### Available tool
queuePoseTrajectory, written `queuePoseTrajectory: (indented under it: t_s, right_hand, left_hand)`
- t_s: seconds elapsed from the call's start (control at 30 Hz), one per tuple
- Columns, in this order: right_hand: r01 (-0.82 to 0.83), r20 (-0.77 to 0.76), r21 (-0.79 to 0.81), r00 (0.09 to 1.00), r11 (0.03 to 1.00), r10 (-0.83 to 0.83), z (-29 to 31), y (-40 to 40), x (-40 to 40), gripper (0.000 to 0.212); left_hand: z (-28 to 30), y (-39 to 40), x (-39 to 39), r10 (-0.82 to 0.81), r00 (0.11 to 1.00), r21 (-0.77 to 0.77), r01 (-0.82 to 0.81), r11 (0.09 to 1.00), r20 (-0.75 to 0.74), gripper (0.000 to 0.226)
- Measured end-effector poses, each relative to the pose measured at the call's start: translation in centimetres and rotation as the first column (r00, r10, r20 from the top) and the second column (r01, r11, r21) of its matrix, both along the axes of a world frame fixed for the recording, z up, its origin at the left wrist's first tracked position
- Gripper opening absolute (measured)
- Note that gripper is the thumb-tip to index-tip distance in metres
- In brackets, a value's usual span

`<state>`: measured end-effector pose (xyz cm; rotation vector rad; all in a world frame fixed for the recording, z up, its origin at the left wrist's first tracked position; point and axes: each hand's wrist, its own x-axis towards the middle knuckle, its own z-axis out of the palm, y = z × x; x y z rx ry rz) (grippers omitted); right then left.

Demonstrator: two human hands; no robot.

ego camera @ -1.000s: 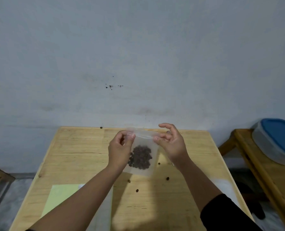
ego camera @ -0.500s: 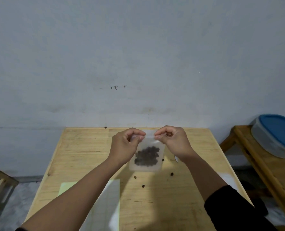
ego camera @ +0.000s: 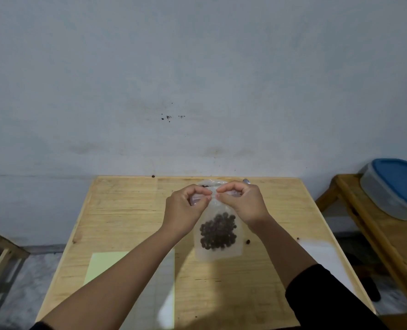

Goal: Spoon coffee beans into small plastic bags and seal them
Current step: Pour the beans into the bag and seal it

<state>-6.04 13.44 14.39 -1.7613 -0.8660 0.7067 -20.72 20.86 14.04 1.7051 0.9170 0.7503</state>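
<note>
Our fingers (ego camera: 206, 198) are curled tight, both thumbs and forefingers pinching the top strip of the small plastic bag (ego camera: 218, 234) right at its middle, left hand (ego camera: 184, 210) and right hand (ego camera: 243, 206) nearly touching. The bag hangs just above the counter (ego camera: 126, 210), coffee beans (ego camera: 218, 232) settled low. To seal it well, we'd judge: press firmly, slide outward to each corner, keep it upright. Stray beans (ego camera: 247, 241) dot the counter nearby.
</note>
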Motion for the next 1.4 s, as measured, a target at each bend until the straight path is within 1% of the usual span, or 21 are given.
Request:
queuePoseTrajectory:
  t_s: [0.07,0.13,0.17,0.27,0.37,0.47,0.57,0.67,0.7,0.73,0.8,0.83,0.87,0.97,1.07,1.1,1.17,1.23,1.27,1.33,1.4]
  right_hand:
    - [-0.006,-0.069,0.002,0.998,1.0,0.006,-0.1,-0.3,-0.5,0.01]
    - [-0.063,-0.168,-0.007,0.984,0.998,0.061,-0.4,-1.0,-0.9,0.012]
    - [-0.086,-0.178,-0.024,0.981,0.996,0.08,-0.8,-1.4,-1.0,0.012]
    - [-0.095,-0.156,-0.124,0.985,0.988,0.075,-2.9,-2.8,-1.6,0.008]
    - [-0.062,-0.147,-0.256,0.989,0.965,0.024,-6.0,-3.8,-2.7,0.011]
    - [-0.036,-0.13,-0.347,0.991,0.937,-0.01,-9.0,-4.9,-3.8,0.012]
    - [-0.007,-0.027,-0.398,1.0,0.917,-0.004,-11.0,-5.6,-4.6,0.011]
    - [0.013,0.193,-0.418,0.978,0.908,0.075,-12.1,-5.6,-4.5,0.025]
    - [0.018,0.282,-0.405,0.954,0.914,0.106,-12.4,-5.5,-4.4,0.028]
    - [0.009,0.358,-0.392,0.923,0.92,0.143,-12.6,-5.5,-4.3,0.031]
    - [-0.04,0.469,-0.403,0.849,0.915,0.243,-13.0,-5.7,-4.1,0.035]
    - [-0.062,0.5,-0.434,0.813,0.899,0.298,-13.0,-5.8,-4.0,0.037]
    - [-0.075,0.53,-0.45,0.78,0.89,0.334,-12.8,-6.0,-3.9,0.038]
    - [-0.091,0.631,-0.452,0.67,0.887,0.39,-12.0,-6.4,-3.2,0.034]
    - [-0.054,0.674,-0.526,0.583,0.849,0.454,-11.0,-7.0,-2.1,0.04]
    - [-0.038,0.674,-0.547,0.573,0.836,0.467,-11.1,-7.4,-1.5,0.043]
    - [-0.017,0.664,-0.569,0.58,0.822,0.472,-10.3,-8.3,-0.2,0.041]
    - [0.032,0.714,-0.521,0.563,0.853,0.416,-9.6,-9.6,1.4,0.035]
    - [0.059,0.729,-0.502,0.566,0.863,0.386,-9.2,-10.5,2.2,0.032]
    - [0.122,0.707,-0.492,0.633,0.862,0.313,-8.5,-12.5,4.1,0.037]
    - [0.223,0.718,-0.447,0.667,0.867,0.198,-8.4,-15.0,6.2,0.045]
  left_hand:
    - [-0.3,0.0,0.2,0.027,1.0,-0.031,-0.027,0.999,-0.004,0.005]
    - [-0.8,0.2,0.2,0.079,0.997,-0.079,-0.08,0.994,-0.006,0.004]
    - [-1.3,0.3,0.0,0.099,0.995,-0.108,-0.1,0.989,-0.016,0.004]
    - [-3.5,0.1,-0.6,0.066,0.99,-0.178,-0.088,0.98,-0.125,0.008]
    - [-6.7,-1.3,-1.6,0.003,0.971,-0.218,-0.057,0.974,-0.24,0.012]
    - [-9.6,-2.8,-2.4,-0.051,0.934,-0.196,-0.021,0.98,-0.354,0.018]
    - [-11.5,-3.6,-2.6,-0.043,0.899,-0.129,-0.015,0.991,-0.435,0.02]
    - [-12.9,-3.9,-2.5,-0.061,0.885,-0.054,0.041,0.998,-0.461,0.029]
    - [-13.4,-4.0,-2.4,-0.072,0.883,-0.026,0.068,0.997,-0.464,0.032]
    - [-13.7,-4.0,-2.4,-0.087,0.859,0.013,0.108,0.994,-0.504,0.035]
    - [-14.4,-3.9,-2.4,-0.09,0.798,0.165,0.231,0.959,-0.596,0.042]
    - [-14.6,-3.9,-2.3,-0.095,0.782,0.217,0.285,0.934,-0.616,0.045]
    - [-14.5,-4.0,-2.0,-0.105,0.777,0.231,0.309,0.922,-0.621,0.045]
    - [-13.7,-4.6,-0.6,-0.093,0.768,0.327,0.374,0.868,-0.633,0.04]
    - [-12.5,-5.5,1.1,-0.078,0.791,0.468,0.436,0.769,-0.607,0.031]
    - [-11.9,-5.8,1.9,-0.092,0.794,0.496,0.46,0.737,-0.6,0.029]
    - [-10.7,-6.5,3.7,-0.111,0.783,0.53,0.51,0.677,-0.612,0.03]
    - [-9.7,-7.4,5.8,-0.144,0.764,0.532,0.559,0.636,-0.629,0.033]
    - [-9.6,-7.9,6.9,-0.155,0.76,0.529,0.568,0.631,-0.632,0.031]
    - [-9.6,-9.1,9.2,-0.195,0.758,0.506,0.58,0.639,-0.622,0.018]
    - [-10.3,-10.3,11.5,-0.251,0.744,0.477,0.61,0.632,-0.62,0.021]
